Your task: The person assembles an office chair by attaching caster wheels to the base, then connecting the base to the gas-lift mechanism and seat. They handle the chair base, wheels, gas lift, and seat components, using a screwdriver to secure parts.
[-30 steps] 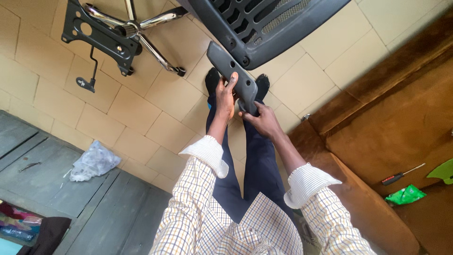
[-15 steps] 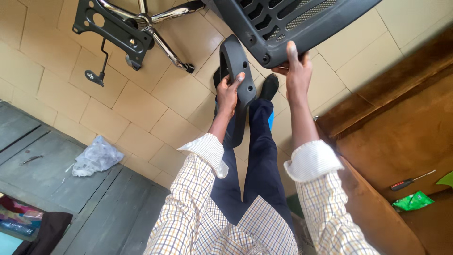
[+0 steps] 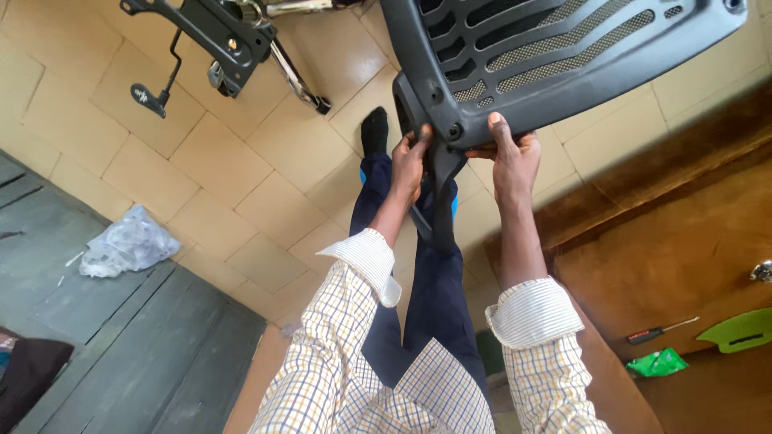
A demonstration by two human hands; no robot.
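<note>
Sleeves of a checked shirt with striped cuffs lead up from the bottom edge of the view to both hands, raised above the person's dark trousers and the tiled floor (image 3: 201, 169). By the look of it the step in hand is fitting the black curved bracket (image 3: 441, 201) to the lower edge of the black mesh chair back (image 3: 547, 56); the next move seems to call for lining the bracket's top squarely with its mount and keeping the chair back steady while the two are pressed together. The left hand (image 3: 408, 165) is curled narrowly around the upper end of the bracket, right where it meets the chair back. The right hand (image 3: 513, 157) is more open, thumb stretched up against the bottom rim of the chair back and fingers wrapped behind it, taking its weight. The chair back fills the top right of the view, tilted, well above the floor. Farther off, near the top left, the chair's seat plate (image 3: 213, 32) with its lever lies on the tiles, and a crumpled plastic bag (image 3: 129, 241) rests by the floor's left edge. A screwdriver (image 3: 663, 329) lies on the brown cabinet at the right.
</note>
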